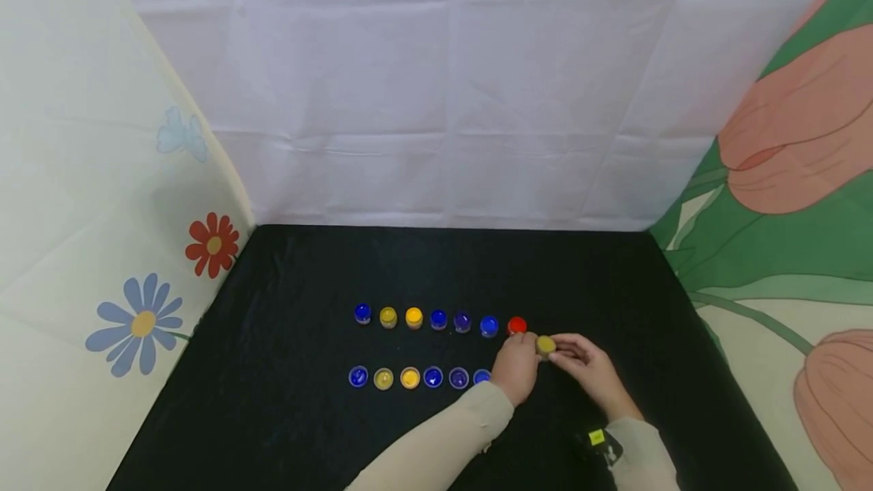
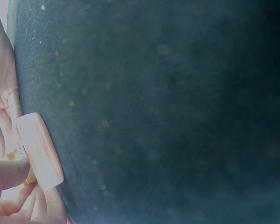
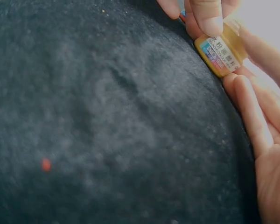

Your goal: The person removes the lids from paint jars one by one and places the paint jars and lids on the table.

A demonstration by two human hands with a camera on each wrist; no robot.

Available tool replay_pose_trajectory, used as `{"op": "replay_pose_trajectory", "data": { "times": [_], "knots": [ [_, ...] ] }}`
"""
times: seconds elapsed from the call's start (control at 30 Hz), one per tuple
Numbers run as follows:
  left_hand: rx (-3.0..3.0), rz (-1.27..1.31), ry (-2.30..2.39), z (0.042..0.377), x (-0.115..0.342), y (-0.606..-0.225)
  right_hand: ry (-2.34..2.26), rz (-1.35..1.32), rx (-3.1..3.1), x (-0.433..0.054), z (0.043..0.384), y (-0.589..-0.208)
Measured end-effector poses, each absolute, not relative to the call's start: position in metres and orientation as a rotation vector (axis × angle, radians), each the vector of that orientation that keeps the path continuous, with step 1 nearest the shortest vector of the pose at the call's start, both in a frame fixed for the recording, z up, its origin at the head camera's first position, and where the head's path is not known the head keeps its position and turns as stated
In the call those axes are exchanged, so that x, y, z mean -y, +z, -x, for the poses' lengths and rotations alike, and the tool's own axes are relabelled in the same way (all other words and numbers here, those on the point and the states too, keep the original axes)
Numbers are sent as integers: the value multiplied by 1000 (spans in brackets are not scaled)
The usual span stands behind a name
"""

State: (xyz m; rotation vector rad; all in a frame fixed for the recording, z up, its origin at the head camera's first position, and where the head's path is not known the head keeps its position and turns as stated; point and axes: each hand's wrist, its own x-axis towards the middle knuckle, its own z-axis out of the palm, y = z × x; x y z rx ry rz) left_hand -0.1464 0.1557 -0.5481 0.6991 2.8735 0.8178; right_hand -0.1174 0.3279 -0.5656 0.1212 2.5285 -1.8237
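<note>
A small yellow paint jar is between the two hands, at the right end of the back row. My left hand grips it from the left, its thumb on the printed label of the jar in the right wrist view. From the other side the fingers of my right hand hold it, curled round the end. A red paint jar stands just behind the left fingers. In the left wrist view, a washed-out pinkish piece overlaps the left fingers; I cannot tell what it is.
Blue and yellow jars continue the back row leftward. In front lies a row of flat round lids in matching colours, partly covered by the left arm. A black cloth covers the table; a white curtain hangs behind.
</note>
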Motion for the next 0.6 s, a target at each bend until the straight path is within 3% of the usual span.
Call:
{"op": "replay_pose_trajectory", "data": {
  "times": [0.3, 0.6],
  "knots": [
    [-2845, -674, 819, 147, -157, -549, -1660, -152, -2584, -331, 117, -565],
    [-2871, -682, 820, 147, -157, -550, -1804, -40, -2624, -329, 117, -569]
  ]
}}
